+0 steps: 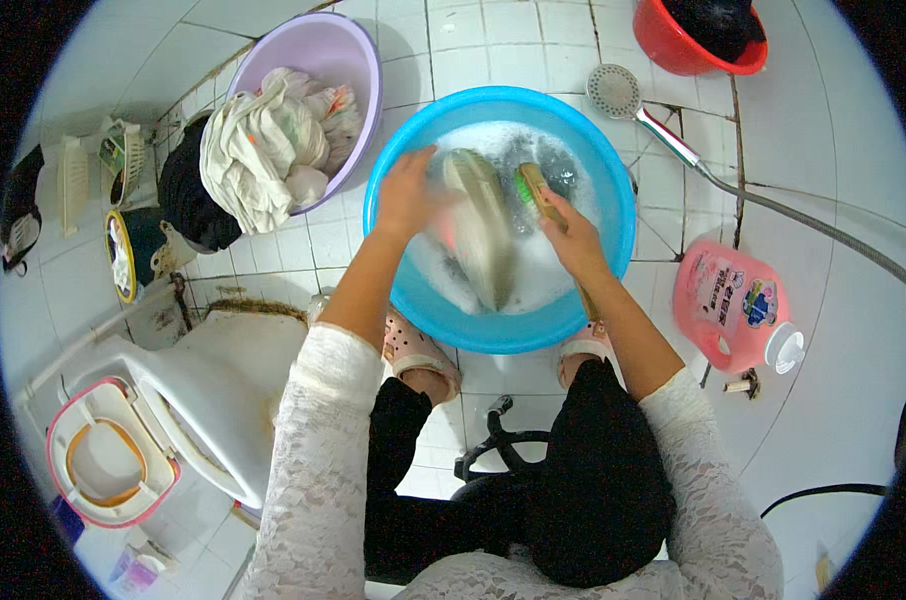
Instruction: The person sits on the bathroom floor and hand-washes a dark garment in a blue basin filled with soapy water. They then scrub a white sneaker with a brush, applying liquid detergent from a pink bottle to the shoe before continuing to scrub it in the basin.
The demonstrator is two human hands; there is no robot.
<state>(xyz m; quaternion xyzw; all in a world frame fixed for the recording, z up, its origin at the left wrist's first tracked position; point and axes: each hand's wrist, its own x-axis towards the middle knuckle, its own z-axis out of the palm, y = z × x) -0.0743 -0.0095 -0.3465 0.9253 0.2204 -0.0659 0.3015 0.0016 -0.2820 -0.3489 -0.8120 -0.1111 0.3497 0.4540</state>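
Note:
A pale, elongated item (483, 232), apparently a shoe, is blurred by motion among suds in a round blue basin (501, 341). My left hand (409, 196) is over the basin's left side, its thumb side against the shoe's edge; blur hides whether the fingers grip it. In my right hand (575, 238) is a scrubbing brush (534, 180) with a wooden handle and green bristles. The brush head is over the suds, right of the shoe and apart from it. White foam and darker water (546, 169) surround both.
Upper left stands a purple basin (363, 82) heaped with pale cloth (258, 150). A shower head (614, 90) and its hose (798, 217) lie at right, near a pink detergent bottle (730, 307). A red basin (663, 45) is beyond; a toilet (205, 397) stands left.

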